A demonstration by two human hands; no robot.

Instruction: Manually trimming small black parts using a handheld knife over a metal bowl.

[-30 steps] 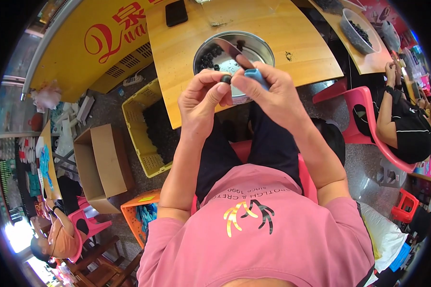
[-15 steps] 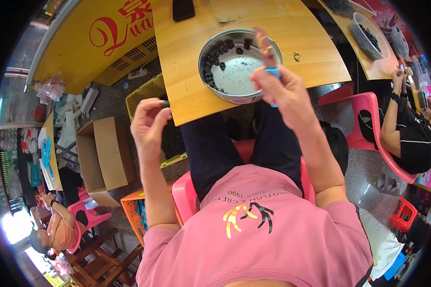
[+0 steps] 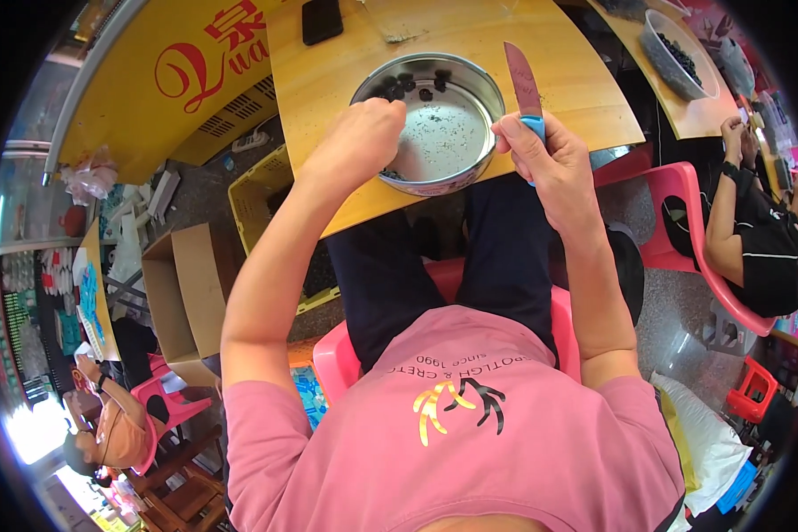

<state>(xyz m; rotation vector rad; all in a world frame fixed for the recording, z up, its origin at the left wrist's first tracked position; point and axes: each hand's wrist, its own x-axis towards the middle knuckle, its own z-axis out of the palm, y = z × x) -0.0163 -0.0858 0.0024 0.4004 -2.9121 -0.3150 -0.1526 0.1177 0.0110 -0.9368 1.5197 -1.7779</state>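
Small dark round pieces [image 3: 426, 95] lie along the far and left inside of a round metal bowl [image 3: 443, 184], amid loose specks. The left hand [image 3: 356, 137] reaches over the bowl's left rim, fingers curled down; their tips are hidden, so I cannot tell whether they pinch a piece. The right hand [image 3: 554, 164] grips a knife [image 3: 521, 80] by its blue handle, blade raised just beside the right rim. The step looks like picking or placing a piece; the next move seems to call for lifting the left fingertips clear, blade kept away. Beyond, a black phone [image 3: 322, 20] rests on the wooden table [image 3: 585, 89].
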